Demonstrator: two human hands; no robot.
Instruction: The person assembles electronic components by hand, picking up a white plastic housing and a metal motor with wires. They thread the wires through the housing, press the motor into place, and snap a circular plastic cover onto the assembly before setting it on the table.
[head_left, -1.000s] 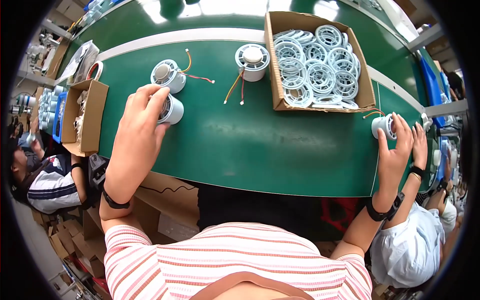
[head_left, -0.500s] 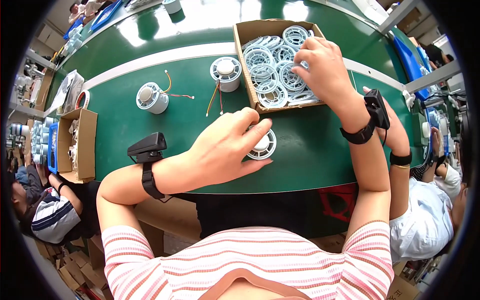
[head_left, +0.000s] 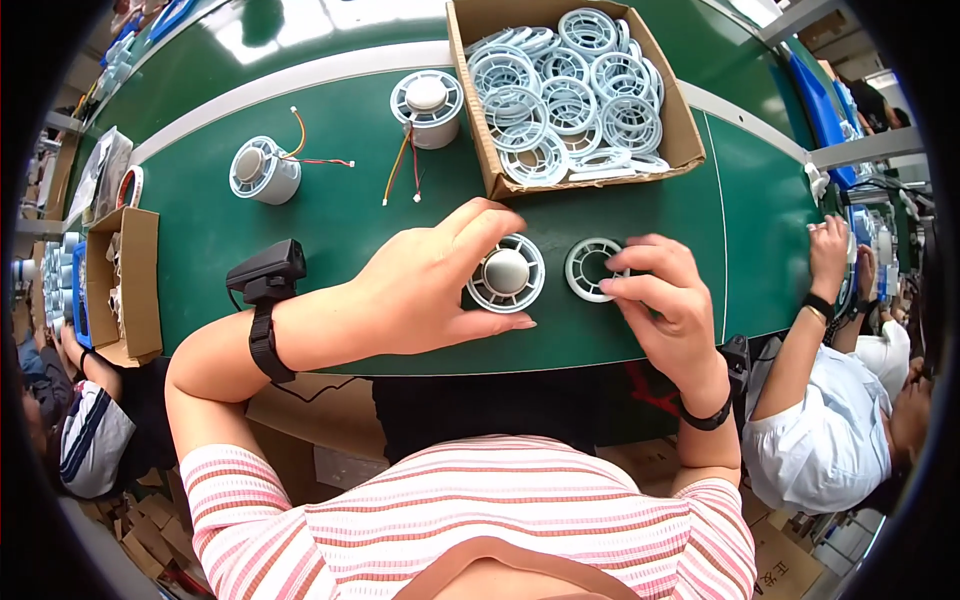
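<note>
Around the left side of a round white motor unit [head_left: 505, 268] with a domed hub and slotted rim, my left hand [head_left: 420, 285] is curled, thumb at the near edge and fingers at the far edge. The unit stands on the green table near its front edge; its lower body is hidden. Just to its right, my right hand [head_left: 665, 295] pinches a pale blue spoked plastic ring [head_left: 582, 268] by its right side. Beyond both hands, a cardboard box [head_left: 490, 165] holds many similar rings [head_left: 570, 105].
Two more motor units, one at the left [head_left: 265, 172] and one beside the box [head_left: 427, 110], stand with thin coloured wires trailing. A smaller cardboard box [head_left: 140, 290] is at the left edge. Co-workers sit on both sides; one person's hand [head_left: 828, 255] is at the right.
My right hand has come back from the box with a ring, now beside the motor unit. My left hand stays around the unit. The view has shifted slightly.
</note>
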